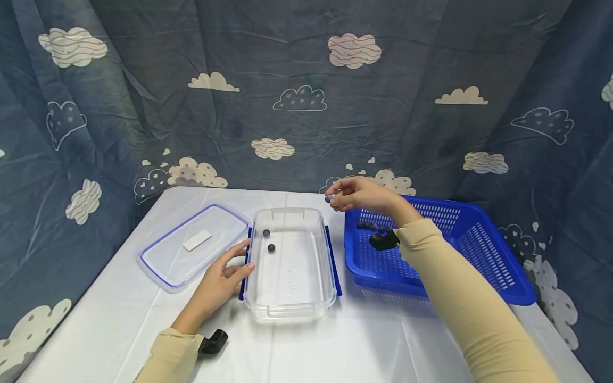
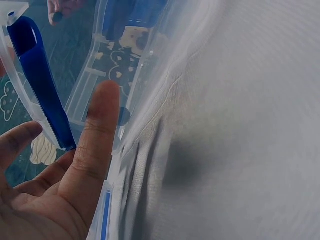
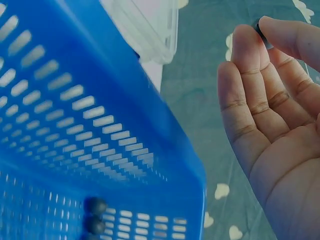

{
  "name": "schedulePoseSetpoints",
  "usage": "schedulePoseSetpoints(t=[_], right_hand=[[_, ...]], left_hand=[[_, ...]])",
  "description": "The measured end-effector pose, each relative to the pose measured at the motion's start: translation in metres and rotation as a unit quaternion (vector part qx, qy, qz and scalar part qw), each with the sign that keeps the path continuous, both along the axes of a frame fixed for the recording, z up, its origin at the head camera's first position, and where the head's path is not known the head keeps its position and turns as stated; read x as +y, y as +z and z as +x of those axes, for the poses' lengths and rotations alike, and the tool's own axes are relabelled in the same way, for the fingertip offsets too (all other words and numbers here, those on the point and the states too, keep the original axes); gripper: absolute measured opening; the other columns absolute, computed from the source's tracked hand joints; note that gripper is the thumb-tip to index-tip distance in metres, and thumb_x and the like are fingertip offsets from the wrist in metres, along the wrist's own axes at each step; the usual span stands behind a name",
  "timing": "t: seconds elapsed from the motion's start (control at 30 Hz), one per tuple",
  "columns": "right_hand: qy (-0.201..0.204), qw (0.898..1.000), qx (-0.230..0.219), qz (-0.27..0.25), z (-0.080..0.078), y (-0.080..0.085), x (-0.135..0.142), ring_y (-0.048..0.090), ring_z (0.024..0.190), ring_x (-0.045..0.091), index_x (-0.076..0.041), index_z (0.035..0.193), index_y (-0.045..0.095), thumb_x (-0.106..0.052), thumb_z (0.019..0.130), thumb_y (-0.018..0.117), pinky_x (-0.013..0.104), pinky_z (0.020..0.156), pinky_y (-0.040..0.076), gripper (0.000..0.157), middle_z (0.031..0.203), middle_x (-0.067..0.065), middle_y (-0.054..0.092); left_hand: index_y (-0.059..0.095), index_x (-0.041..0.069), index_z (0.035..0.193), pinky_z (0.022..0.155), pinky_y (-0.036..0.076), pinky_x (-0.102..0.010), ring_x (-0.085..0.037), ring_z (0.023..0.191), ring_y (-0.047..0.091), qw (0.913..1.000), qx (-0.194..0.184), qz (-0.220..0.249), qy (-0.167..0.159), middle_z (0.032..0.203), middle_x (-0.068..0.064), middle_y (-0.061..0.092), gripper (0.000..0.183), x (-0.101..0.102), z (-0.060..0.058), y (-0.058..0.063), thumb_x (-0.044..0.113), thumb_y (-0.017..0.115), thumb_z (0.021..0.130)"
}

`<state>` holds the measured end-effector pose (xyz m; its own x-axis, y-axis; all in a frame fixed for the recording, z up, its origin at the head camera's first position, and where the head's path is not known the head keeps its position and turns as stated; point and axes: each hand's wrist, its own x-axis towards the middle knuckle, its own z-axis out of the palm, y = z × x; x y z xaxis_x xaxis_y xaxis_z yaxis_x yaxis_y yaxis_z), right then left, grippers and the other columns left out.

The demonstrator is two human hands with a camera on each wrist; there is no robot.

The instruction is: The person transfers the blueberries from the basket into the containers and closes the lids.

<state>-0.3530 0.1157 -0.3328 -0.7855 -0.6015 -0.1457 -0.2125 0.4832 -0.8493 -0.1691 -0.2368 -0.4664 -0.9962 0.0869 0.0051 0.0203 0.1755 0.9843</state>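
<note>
On the left, a clear plastic container (image 1: 292, 311) with blue side clips (image 1: 332, 260) stands on the table. Two dark blueberries (image 1: 271, 248) lie inside it. My left hand (image 1: 222, 279) rests against its left side, thumb and fingers relaxed at the rim beside the clip (image 2: 42, 80). Raised above the back edge of the table, my right hand (image 1: 356, 194) pinches a blueberry (image 1: 328, 199) between thumb and fingertips. Below that wrist is a blue perforated basket (image 1: 479, 255), with several more blueberries (image 3: 95, 215) along its left end.
A clear lid (image 1: 174, 266) with a blue seal and a white label lies left of the container. A white cloth covers the table (image 1: 306, 351). Behind it hangs a dark curtain (image 1: 268, 48) with cloud prints.
</note>
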Motion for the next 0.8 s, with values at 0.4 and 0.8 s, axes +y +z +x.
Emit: schedulePoseSetpoints(t=[0.4,0.8], right_hand=[[0.016,1.0,-0.014,-0.008,0.0,-0.011,-0.029,0.073,0.107,0.024,0.002,0.138,0.065,-0.012,0.107,0.066,0.037,0.098,0.064,0.034,0.119,0.017,0.076],[0.028,0.999,-0.013,0.009,0.003,-0.022,-0.057,0.073,0.1,0.018,0.0,0.135,0.068,-0.019,0.108,0.066,0.05,0.105,0.061,0.033,0.106,0.006,0.076]], left_hand=[[0.042,0.024,0.165,0.078,0.067,-0.036,-0.036,0.117,0.072,1.0,0.003,0.0,-0.004,0.162,-0.023,0.042,0.064,-0.001,-0.001,-0.002,0.018,0.068,0.107],[0.043,0.024,0.165,0.078,0.067,-0.036,-0.036,0.117,0.072,1.0,0.003,0.001,-0.004,0.162,-0.023,0.042,0.064,-0.003,-0.002,-0.003,0.019,0.068,0.107]])
